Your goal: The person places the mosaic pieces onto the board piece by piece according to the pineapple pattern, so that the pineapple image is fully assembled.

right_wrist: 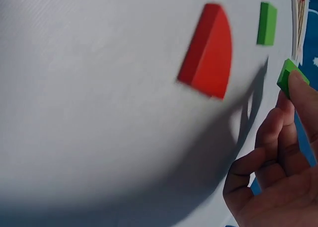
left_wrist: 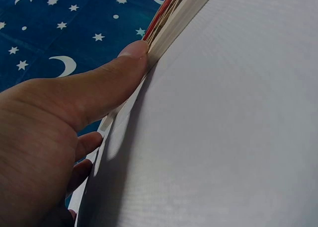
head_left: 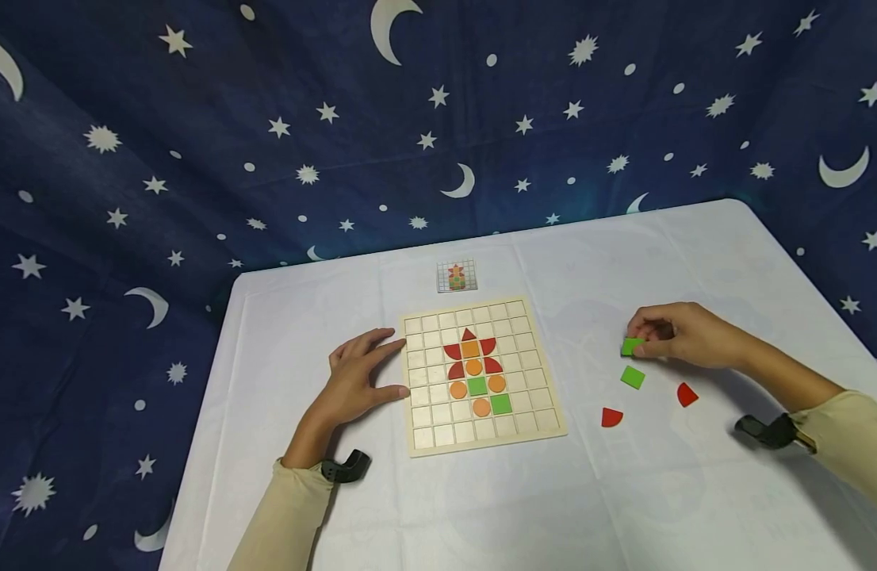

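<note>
My right hand pinches a green square tile between thumb and fingers, right of the board. In the right wrist view the held tile is raised and tilted. A second green square tile lies just in front of that hand, with two red quarter-circle tiles nearby. My left hand touches the left edge of the pale gridded board with spread fingers and thumb. On the board are a red triangle, an orange square, red quarter circles, several orange circles and two green squares.
A small card with a matching-style coloured figure on a grid lies behind the board. White cloth covers the table. Behind it hangs a dark blue curtain with moons and stars. Black wrist devices sit at both cuffs.
</note>
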The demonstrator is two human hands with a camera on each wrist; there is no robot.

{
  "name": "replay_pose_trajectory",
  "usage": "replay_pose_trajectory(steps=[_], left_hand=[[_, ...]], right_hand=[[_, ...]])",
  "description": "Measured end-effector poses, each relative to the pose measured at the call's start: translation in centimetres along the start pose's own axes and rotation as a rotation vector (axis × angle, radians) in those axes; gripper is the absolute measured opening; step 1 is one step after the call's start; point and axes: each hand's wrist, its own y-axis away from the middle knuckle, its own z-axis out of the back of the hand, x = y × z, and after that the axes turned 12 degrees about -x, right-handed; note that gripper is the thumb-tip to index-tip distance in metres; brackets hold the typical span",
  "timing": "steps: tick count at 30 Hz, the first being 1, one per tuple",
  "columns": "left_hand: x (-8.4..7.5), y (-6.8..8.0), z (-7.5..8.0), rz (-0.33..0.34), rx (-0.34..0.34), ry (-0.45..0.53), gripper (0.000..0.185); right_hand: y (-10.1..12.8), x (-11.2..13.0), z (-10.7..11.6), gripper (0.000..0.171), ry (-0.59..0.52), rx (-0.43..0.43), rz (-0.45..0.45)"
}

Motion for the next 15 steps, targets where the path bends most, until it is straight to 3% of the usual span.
replay_pose_trajectory(steps=[8, 15], left_hand=[[-0.2, -0.1, 0.1, 0.005, 0.002, 0.006, 0.08], [-0.2, -0.1, 0.1, 0.011, 0.008, 0.002, 0.081]], right_hand=[[-0.8, 2.5, -1.6, 0.014, -0.071, 0.057, -0.059], [-2.0, 5.1, -4.4, 0.009, -0.171, 0.143, -0.033]])
